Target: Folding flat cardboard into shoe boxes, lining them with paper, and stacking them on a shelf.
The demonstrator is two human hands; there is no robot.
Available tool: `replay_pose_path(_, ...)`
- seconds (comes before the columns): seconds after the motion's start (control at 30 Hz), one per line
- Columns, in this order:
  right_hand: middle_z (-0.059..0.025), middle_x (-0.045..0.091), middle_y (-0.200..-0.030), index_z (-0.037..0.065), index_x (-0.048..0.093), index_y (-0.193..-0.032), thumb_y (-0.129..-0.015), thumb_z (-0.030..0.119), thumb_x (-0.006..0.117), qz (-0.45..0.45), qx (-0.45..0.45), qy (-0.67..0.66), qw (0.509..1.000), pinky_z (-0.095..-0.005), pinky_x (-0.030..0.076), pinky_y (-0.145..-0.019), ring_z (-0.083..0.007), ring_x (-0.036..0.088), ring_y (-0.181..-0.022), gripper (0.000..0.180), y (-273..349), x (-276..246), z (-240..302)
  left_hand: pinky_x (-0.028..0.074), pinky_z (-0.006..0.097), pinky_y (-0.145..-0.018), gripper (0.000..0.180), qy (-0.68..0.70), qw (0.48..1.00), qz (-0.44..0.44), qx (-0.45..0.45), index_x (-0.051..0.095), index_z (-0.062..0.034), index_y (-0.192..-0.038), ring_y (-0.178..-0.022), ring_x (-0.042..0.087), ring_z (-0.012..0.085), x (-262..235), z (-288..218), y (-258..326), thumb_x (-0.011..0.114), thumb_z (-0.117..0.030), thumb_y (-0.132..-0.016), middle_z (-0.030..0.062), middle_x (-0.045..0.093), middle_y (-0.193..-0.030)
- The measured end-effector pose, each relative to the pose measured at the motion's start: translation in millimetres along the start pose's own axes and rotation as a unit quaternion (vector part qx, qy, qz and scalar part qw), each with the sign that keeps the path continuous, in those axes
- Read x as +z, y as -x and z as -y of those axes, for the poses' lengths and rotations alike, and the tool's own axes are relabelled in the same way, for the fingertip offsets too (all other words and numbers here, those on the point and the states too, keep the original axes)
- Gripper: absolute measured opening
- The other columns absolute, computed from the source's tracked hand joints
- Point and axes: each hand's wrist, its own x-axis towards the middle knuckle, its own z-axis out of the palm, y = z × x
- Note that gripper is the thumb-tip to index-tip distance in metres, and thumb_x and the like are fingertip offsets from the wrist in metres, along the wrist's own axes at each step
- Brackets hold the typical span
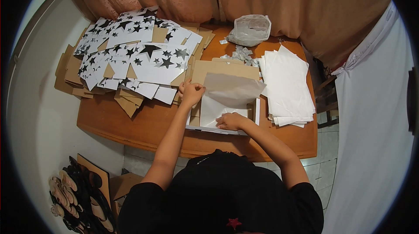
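An open cardboard box [256,110], white outside and brown inside, sits near the table's front edge with its lid raised at the back. A thin white paper sheet [231,86] lines it, rising against the lid and bending down into the box. At the box's left side my left hand [191,93] pinches the sheet's left edge between thumb and fingers. Inside the box, my right hand [231,121] rests with fingers apart on the lower part of the sheet near the front wall. Its fingertips are partly hard to make out.
Flat star-printed box blanks [135,55] are heaped on the left of the wooden table [144,131]. A stack of white sheets [288,87] lies on the right. Behind the box are small packets [242,54] and a translucent plastic bag [249,31]. Sandals [70,190] stand lower left.
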Motion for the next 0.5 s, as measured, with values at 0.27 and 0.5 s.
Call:
replay_pose_path(0.27, -0.0101, 0.064, -0.104, 0.011, 0.07, -0.092, -0.081, 0.026, 0.061, 0.03, 0.069, -0.073, 0.995, -0.0359, 0.047, -0.081, -0.0278, 0.06, -0.095, 0.021, 7, -21, 8, 0.001, 0.063, -0.101, 0.036, -0.004, 0.998, -0.038, 0.049, 0.07, -0.0115, -0.086, -0.134, 0.005, 0.04, 0, -25, 7, 0.071, -0.044, -0.07, 0.0178, 0.025, -0.143)
replay_pose_path(0.5, -0.014, 0.064, -0.095, 0.008, 0.068, -0.097, -0.08, 0.019, 0.061, 0.043, 0.067, -0.124, 0.989, -0.0365, 0.046, -0.079, -0.0304, 0.06, -0.089, 0.021, 6, -17, 6, 0.0, 0.062, -0.102, 0.038, -0.01, 1.0, -0.013, -0.015, 0.065, -0.0121, -0.097, -0.134, 0.005, 0.0401, 5, -20, -8, 0.067, -0.042, -0.074, 0.0218, 0.023, -0.142)
